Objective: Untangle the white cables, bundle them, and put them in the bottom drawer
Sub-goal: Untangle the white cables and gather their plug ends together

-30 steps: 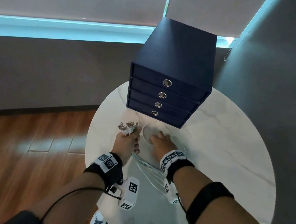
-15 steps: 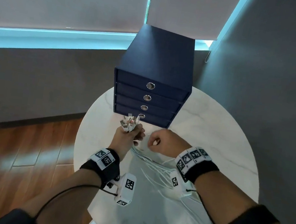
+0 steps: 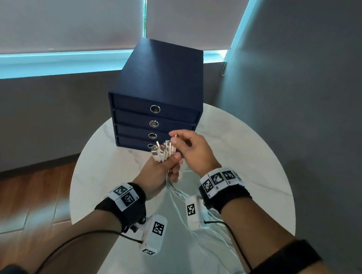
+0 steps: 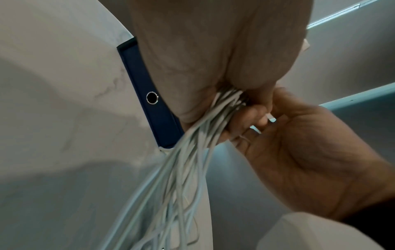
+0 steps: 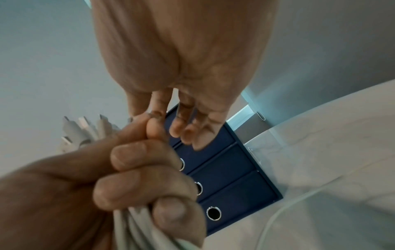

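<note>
white cables point(image 3: 164, 152) bunched upright, plug ends fanned upward, strands trailing down; bottom drawer point(image 3: 135, 143) closed.

Hands point(image 3: 172, 158) + cables point(image 3: 164, 152) block bottom drawer point(image 3: 133, 143); tabletop point(image 3: 240, 167) right free.

We note: cables point(image 3: 173, 195) white; drawer unit point(image 3: 159, 81) navy, silver ring pulls; surface point(image 3: 251, 169) white marble, grey veins; wristbands point(image 3: 222, 183) black, black-white square markers; floor point(image 3: 16, 207) brown wood.
</note>
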Demonstrator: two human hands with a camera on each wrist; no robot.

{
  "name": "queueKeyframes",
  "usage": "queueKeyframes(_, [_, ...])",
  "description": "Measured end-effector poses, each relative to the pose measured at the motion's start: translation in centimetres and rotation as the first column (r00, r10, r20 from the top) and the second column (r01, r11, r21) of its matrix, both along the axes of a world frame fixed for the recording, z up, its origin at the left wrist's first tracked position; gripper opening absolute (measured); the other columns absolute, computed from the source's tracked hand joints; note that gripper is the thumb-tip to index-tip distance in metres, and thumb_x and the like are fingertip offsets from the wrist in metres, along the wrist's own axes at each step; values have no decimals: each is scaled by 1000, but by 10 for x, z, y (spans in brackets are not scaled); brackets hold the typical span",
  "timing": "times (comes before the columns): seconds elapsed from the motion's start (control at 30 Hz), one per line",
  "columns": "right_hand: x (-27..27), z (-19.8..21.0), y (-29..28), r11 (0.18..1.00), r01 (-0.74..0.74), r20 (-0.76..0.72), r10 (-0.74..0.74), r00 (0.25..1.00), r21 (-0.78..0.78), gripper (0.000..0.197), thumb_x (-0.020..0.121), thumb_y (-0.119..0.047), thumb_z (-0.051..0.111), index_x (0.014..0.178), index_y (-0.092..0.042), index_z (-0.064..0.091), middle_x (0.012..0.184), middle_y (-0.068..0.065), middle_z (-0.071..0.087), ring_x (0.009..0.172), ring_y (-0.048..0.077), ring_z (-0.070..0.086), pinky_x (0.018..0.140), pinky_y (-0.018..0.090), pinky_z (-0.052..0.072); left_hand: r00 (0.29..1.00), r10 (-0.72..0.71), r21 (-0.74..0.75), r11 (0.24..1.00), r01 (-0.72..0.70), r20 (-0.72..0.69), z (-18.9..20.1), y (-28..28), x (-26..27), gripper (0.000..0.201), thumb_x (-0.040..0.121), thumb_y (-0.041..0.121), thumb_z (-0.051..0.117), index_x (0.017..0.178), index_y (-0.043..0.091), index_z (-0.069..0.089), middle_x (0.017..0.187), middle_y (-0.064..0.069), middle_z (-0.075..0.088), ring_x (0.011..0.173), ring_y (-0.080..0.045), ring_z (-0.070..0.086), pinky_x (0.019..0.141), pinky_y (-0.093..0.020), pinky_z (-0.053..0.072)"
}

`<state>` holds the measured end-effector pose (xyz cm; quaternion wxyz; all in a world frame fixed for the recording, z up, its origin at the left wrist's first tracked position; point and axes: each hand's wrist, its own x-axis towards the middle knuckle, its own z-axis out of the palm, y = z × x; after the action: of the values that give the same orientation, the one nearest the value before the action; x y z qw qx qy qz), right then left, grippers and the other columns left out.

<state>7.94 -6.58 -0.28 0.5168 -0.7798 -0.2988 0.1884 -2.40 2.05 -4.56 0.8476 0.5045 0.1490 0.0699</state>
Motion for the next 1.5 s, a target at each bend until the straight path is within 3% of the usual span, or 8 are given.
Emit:
queueKeyframes(0.17, [-14, 4, 2, 998, -20, -100, 14, 995, -54, 50, 80, -62, 64, 118, -29, 64, 110, -11, 68, 93, 4, 66, 87, 29, 53, 996, -79, 135, 987, 85, -48, 5, -5, 3, 24, 101, -2, 45, 78, 6, 51, 58, -5, 43, 50, -18, 40, 54, -33, 38])
queueKeyframes(0.3, [-24, 9, 3, 983, -87, -49, 80, 996, -162, 51, 68, -63, 74, 106, -30, 71, 98, -10, 67, 82, 7, 68, 62, 30, 59, 988, -140, 238, 960, 150, -58, 1, -1, 1, 11, 89, -4, 46, 83, 0, 54, 61, -11, 47, 50, -21, 47, 50, -30, 42])
queueKeyframes(0.47, [-25, 6, 7, 980, -55, 190, 93, 977, -193, 31, 94, -40, 55, 82, -17, 71, 76, -2, 71, 71, 11, 65, 74, 37, 56, 992, -91, 249, 962, 109, -85, 2, -2, 0, 15, 71, -2, 48, 83, -2, 57, 57, -10, 45, 49, -21, 44, 48, -30, 39])
queueKeyframes(0.63, [-38, -15, 0, 998, 31, -196, -21, 980, 46, 76, 82, -64, 58, 147, -38, 29, 132, -12, 54, 112, 11, 60, 85, 25, 50, 991, 74, 63, 996, -67, -109, 0, 0, 7, 15, 93, -3, 48, 92, 0, 63, 69, -13, 52, 59, -23, 47, 50, -28, 41])
queueKeyframes(0.77, [-60, -45, -28, 994, -100, -313, 79, 946, -49, 37, 82, -41, 75, 111, -25, 58, 76, -3, 67, 60, 15, 61, 53, 30, 49, 939, 268, -261, 911, -319, -215, 3, 11, 13, 24, 99, 21, 60, 77, 14, 52, 52, 2, 44, 40, -11, 42, 40, -21, 36])
queueKeyframes(0.93, [-36, -78, -104, 756, -142, 6, 190, 982, -639, 35, 90, -49, 63, 82, -15, 61, 78, 4, 58, 78, 21, 59, 71, 31, 42, 897, 382, -359, 823, -440, -225, 3, 33, 15, 27, 102, 22, 55, 76, 23, 49, 51, 8, 31, 39, -6, 24, 38, -19, 21])
queueKeyframes(1.27, [24, -72, -267, 555, 105, 73, -80, 994, -825, 17, 92, -38, 65, 93, -22, 70, 82, -6, 63, 86, 12, 61, 65, 16, 37, 881, 417, -338, 815, -472, -225, -3, 48, 15, 30, 102, 21, 54, 74, 23, 44, 54, 7, 30, 39, -6, 23, 35, -19, 21])
queueKeyframes(1.5, [41, -100, -343, 436, 205, 125, -204, 971, -876, 22, 92, -24, 67, 109, -11, 73, 111, 15, 69, 121, 31, 58, 93, 32, 43, 857, 445, -327, 794, -512, -260, -14, 57, 5, 33, 102, 20, 55, 71, 24, 44, 54, 7, 29, 38, -6, 22, 35, -17, 18])
